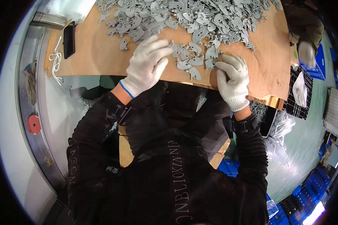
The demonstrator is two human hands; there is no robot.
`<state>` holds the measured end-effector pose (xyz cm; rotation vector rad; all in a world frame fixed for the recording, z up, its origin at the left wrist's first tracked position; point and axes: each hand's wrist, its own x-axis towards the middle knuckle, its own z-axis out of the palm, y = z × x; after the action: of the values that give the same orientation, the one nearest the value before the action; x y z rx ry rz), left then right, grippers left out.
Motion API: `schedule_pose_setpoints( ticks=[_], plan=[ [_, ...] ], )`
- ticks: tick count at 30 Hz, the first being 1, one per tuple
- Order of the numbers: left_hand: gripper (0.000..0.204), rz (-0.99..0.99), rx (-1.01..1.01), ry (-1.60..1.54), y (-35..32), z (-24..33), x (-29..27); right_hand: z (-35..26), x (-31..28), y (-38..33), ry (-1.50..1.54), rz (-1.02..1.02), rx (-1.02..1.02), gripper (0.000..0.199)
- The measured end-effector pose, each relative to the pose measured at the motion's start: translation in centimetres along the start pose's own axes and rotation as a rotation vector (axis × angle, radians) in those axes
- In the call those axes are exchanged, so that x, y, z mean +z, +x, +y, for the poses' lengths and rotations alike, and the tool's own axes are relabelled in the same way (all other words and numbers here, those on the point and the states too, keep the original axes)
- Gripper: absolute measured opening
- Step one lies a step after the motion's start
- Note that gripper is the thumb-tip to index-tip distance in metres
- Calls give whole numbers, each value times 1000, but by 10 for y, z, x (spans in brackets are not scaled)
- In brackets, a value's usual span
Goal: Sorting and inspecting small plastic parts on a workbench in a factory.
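Small grey curved parts, each with a hole and a short stub, lie in a large heap at the far side of the wooden table. A smaller loose group of them lies between my hands. My left hand, in a white knit glove with a blue cuff edge, is open, its fingers reaching to the left edge of that group. On the other side my right hand, gloved alike, has bent fingers, the thumb apart. Its fingertips touch or nearly touch a grey part; no part shows gripped.
A black phone and a white cable lie at the table's left. The wooden table's near edge runs just before my body. Another person's gloved hand shows at the right, by a blue crate. Clear plastic bags lie below right.
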<state>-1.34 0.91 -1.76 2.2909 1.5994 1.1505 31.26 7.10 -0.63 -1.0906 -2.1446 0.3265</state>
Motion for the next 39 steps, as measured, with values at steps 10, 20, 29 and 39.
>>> schedule_pose_setpoints(
  ticks=[10, 20, 29, 39],
  plan=[
    [43, -171, 31, 169, 18, 10, 3, -17, 14, 22, -85, 7, 9, 30],
    [37, -191, 184, 172, 40, 16, 11, 0, 16, -1, 152, 127, 261, 32],
    [42, 48, 61, 48, 0, -15, -13, 4, 10, -5, 146, 100, 248, 32],
    [45, 17, 13, 101, 2, -5, -12, 0, 14, -4, 178, 113, 284, 32]
  ],
)
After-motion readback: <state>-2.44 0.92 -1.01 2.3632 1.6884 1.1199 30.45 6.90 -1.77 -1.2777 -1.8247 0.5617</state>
